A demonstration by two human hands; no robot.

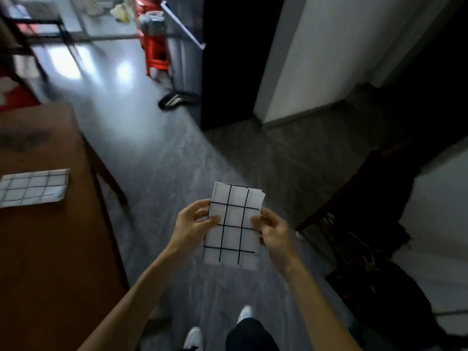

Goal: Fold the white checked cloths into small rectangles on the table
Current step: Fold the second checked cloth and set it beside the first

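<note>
White checked cloth [234,225], soft, light and limp, is being pinched at mid-edges by left hand [193,224] and right hand [272,230] at lower centre; another folded cloth [33,187] is lying on the table [50,249].

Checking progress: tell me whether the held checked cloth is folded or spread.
Folded: the held cloth is a small rectangle with layered edges at its top corner, pinched between left hand and right hand.

a folded cloth [234,225] is held above the floor [162,158], between the left hand [195,221] and right hand [272,230]. left of them, a second folded cloth [34,187] lies on the table [50,249], seemingly near its edge.
</note>
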